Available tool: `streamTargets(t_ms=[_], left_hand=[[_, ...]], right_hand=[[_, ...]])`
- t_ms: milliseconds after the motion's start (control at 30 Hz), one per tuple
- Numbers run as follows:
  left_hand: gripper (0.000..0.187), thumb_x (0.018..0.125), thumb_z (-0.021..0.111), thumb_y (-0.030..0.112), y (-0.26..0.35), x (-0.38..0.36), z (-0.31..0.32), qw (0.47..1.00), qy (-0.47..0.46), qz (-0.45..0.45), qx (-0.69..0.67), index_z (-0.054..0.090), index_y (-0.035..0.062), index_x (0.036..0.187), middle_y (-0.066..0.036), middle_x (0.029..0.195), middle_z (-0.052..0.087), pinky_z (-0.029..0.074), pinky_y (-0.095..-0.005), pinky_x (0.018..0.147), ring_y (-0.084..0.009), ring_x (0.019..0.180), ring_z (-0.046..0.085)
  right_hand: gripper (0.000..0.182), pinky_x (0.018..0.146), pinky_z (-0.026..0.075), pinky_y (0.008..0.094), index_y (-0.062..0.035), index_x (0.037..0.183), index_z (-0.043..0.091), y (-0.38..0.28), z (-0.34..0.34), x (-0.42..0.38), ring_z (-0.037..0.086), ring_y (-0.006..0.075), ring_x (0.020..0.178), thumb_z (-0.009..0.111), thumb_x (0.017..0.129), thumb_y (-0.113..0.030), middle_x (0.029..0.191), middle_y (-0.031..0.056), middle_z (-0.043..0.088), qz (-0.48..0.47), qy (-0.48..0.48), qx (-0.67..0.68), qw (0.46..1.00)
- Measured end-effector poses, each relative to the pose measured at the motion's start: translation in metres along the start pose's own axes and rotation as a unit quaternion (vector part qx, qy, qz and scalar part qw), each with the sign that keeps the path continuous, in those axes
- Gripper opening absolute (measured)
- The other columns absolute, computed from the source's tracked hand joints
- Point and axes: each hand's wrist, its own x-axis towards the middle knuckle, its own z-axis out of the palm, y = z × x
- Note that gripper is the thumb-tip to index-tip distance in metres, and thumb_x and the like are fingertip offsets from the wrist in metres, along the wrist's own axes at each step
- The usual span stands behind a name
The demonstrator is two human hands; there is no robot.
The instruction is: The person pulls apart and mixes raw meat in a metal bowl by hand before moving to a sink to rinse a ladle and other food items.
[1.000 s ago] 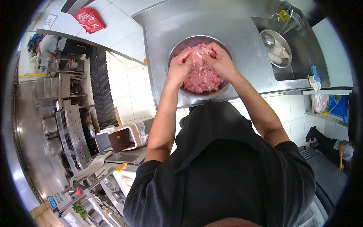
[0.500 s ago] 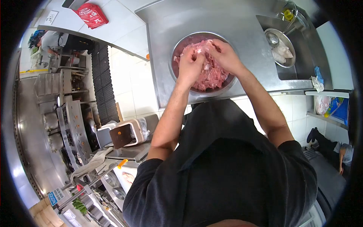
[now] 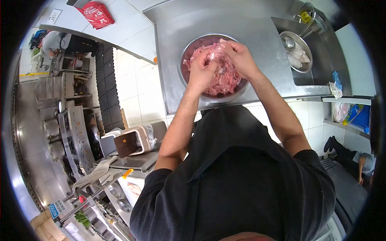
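Raw pink meat pieces (image 3: 227, 83) fill much of a round metal bowl (image 3: 184, 74), which stands near the front edge of the steel counter. Over the bowl, my left hand (image 3: 202, 71) has its fingers curled round a piece of the raw meat (image 3: 217, 51). My right hand (image 3: 242, 60) pinches the same pale pink piece from the other side, thumb and fingers bent inward. Both hands are close together above the heap. Some fingertips are hidden behind the meat and the hands themselves.
Right of the bowl is a sink (image 3: 317, 78) holding a metal bowl (image 3: 307, 66) with a ladle and pale contents. A red packet (image 3: 97, 16) lies upper left. One person (image 3: 56, 42) bends at the far left; another person (image 3: 365, 162) is at the right edge.
My hands stay on the meat above the bowl, with only slight finger movement. The whole view has shifted a little to the left.
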Motion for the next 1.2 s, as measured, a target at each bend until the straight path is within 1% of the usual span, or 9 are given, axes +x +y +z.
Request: streamTargets(t_ms=[200, 300, 400, 500, 600, 800, 900, 1100, 1200], left_hand=[[0.03, 0.098, 0.062, 0.005, -0.002, 0.001, -0.003, 0.984, 0.032, -0.124, -0.123, 0.07, 0.0011, 0.127, -0.004, 0.115, 0.071, 0.054, -0.0256, 0.086, -0.0089, 0.1, 0.066], [0.026, 0.1, 0.061, 0.005, -0.009, 0.002, -0.002, 0.979, 0.062, -0.1, -0.168, 0.069, -0.0004, 0.124, -0.004, 0.107, 0.072, 0.054, -0.0259, 0.08, -0.0101, 0.093, 0.067], [0.024, 0.1, 0.062, 0.006, -0.008, 0.001, -0.007, 0.976, 0.069, -0.102, -0.179, 0.069, -0.0009, 0.123, -0.003, 0.102, 0.073, 0.054, -0.0257, 0.075, -0.0097, 0.087, 0.067], [0.022, 0.101, 0.064, 0.008, -0.003, 0.003, -0.008, 0.988, 0.068, -0.102, -0.098, 0.069, -0.0003, 0.121, -0.002, 0.101, 0.073, 0.055, -0.0259, 0.074, -0.0088, 0.085, 0.067], [0.021, 0.102, 0.066, 0.012, -0.009, 0.005, -0.008, 0.994, 0.058, -0.085, -0.045, 0.07, 0.0003, 0.12, -0.003, 0.101, 0.073, 0.056, -0.0255, 0.075, -0.0084, 0.086, 0.067], [0.02, 0.098, 0.072, 0.014, -0.013, 0.006, -0.005, 0.991, 0.039, -0.107, -0.064, 0.075, 0.0, 0.112, -0.005, 0.109, 0.072, 0.054, -0.0257, 0.082, -0.0108, 0.098, 0.065], [0.02, 0.098, 0.071, 0.01, -0.01, 0.004, -0.002, 0.993, 0.026, -0.092, -0.073, 0.072, -0.0011, 0.114, -0.005, 0.109, 0.072, 0.056, -0.0272, 0.083, -0.0119, 0.1, 0.067], [0.024, 0.1, 0.066, 0.006, 0.009, 0.001, 0.0, 0.989, -0.005, -0.142, -0.05, 0.066, -0.001, 0.123, -0.006, 0.111, 0.071, 0.058, -0.0276, 0.081, -0.0115, 0.094, 0.07], [0.024, 0.102, 0.063, 0.007, -0.004, 0.005, 0.002, 0.993, -0.008, -0.109, -0.053, 0.063, 0.0008, 0.125, -0.005, 0.107, 0.07, 0.057, -0.0268, 0.078, -0.0104, 0.088, 0.069]], right_hand=[[0.03, 0.064, 0.052, 0.0261, -0.0026, 0.123, 0.071, 0.015, -0.007, -0.001, 0.063, 0.008, 0.08, 0.059, 0.109, -0.026, 0.102, 0.0028, 0.072, 0.004, -0.019, -0.039, 0.999], [0.033, 0.077, 0.057, 0.0273, -0.0041, 0.13, 0.069, 0.016, -0.01, -0.001, 0.067, 0.0121, 0.099, 0.059, 0.109, -0.028, 0.116, 0.0051, 0.073, 0.034, -0.001, 0.029, 0.999], [0.037, 0.089, 0.057, 0.0307, -0.0055, 0.136, 0.066, 0.008, -0.016, 0.002, 0.065, 0.0164, 0.117, 0.06, 0.108, -0.029, 0.128, 0.0064, 0.07, -0.011, -0.036, -0.055, 0.998], [0.035, 0.109, 0.047, 0.0328, -0.0022, 0.139, 0.062, 0.002, -0.012, -0.004, 0.061, 0.0164, 0.124, 0.062, 0.106, -0.016, 0.131, 0.0076, 0.068, -0.065, -0.049, -0.137, 0.987], [0.045, 0.098, 0.054, 0.0352, -0.0015, 0.14, 0.061, 0.009, -0.01, -0.008, 0.065, 0.0218, 0.118, 0.069, 0.102, -0.023, 0.127, 0.0139, 0.069, -0.156, -0.064, -0.234, 0.958], [0.039, 0.102, 0.05, 0.0321, 0.0011, 0.138, 0.06, 0.025, -0.021, -0.003, 0.063, 0.0165, 0.117, 0.067, 0.102, -0.012, 0.126, 0.0076, 0.069, -0.137, -0.06, -0.312, 0.938], [0.038, 0.095, 0.053, 0.0362, 0.0023, 0.132, 0.064, 0.026, -0.018, -0.006, 0.068, 0.0279, 0.11, 0.068, 0.101, -0.02, 0.118, 0.0169, 0.07, -0.17, -0.039, -0.258, 0.95], [0.031, 0.089, 0.053, 0.033, 0.0004, 0.125, 0.067, 0.011, -0.029, 0.002, 0.068, 0.0197, 0.096, 0.059, 0.105, -0.023, 0.1, 0.0107, 0.074, -0.093, -0.022, -0.266, 0.959], [0.022, 0.084, 0.051, 0.0246, -0.0004, 0.123, 0.067, 0.004, -0.028, 0.0, 0.058, 0.0052, 0.095, 0.061, 0.106, -0.014, 0.107, -0.0021, 0.069, -0.096, -0.035, -0.227, 0.969]])
